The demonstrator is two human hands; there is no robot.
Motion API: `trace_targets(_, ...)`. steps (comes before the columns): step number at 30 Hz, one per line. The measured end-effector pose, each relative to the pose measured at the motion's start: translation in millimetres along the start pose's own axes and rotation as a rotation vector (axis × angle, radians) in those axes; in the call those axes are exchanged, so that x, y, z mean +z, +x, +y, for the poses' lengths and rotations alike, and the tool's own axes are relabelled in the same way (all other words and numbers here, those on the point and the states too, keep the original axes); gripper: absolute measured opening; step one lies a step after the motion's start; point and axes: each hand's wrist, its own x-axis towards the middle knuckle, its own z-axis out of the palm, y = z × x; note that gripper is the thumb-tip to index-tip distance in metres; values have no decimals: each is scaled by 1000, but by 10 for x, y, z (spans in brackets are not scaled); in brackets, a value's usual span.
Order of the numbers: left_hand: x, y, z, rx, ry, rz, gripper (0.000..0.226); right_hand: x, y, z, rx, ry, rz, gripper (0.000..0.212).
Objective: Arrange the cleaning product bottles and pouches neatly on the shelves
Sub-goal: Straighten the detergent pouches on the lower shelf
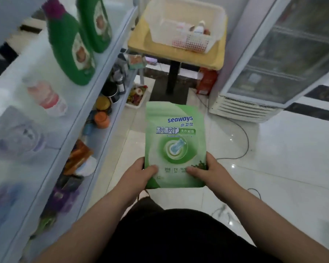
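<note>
The green pouch (176,141) is held in mid-air over the floor, in the near middle of the view, just right of the shelves (42,59) and not yet on them. It is gripped at its two bottom corners: the left hand (141,173) is closed on the left corner and the right hand (211,171) on the right. Each thumb is pressed flat across the printed face, while the other fingers are hidden behind the pouch. The two-handed hold probably serves to keep the soft pack upright and unbent, label forward, so that it can be read and squared before it is set down.

On the upper shelf, far left, two green bottles (68,46) are stood upright side by side. Nearer, pale pouches (46,97) are seen lying flat (too blurred to name). A gap is left on the shelf surface around them, where the pouch could plausibly be put.

At the far middle, a white basket (186,21) is set on a yellow table (139,40), likely the source of stock.
</note>
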Motion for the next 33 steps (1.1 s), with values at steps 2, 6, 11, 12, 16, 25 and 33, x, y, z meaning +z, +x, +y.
trace_targets(2,48,278,431,-6,41,-77,57,-124,193,-213,7,35,55,46)
trace_targets(6,221,854,1122,-22,116,-156,47,-384,648,-500,17,80,142,51)
trace_targets(11,550,1649,1752,-56,168,-149,33,-822,1397,-762,34,175,212,44)
trace_targets(12,595,1756,1831,-61,174,-141,27,-882,1510,-797,33,183,208,43)
trace_targets(16,931,2365,2305,-67,188,-88,17,-1317,2214,-1050,22,213,181,42)
trace_targets(25,1588,3458,3607,-40,75,58,19,-2415,3809,-2078,-40,127,85,51)
trace_targets(33,1438,4166,4293,41,153,174,31,-2553,4804,-2721,-36,93,55,43)
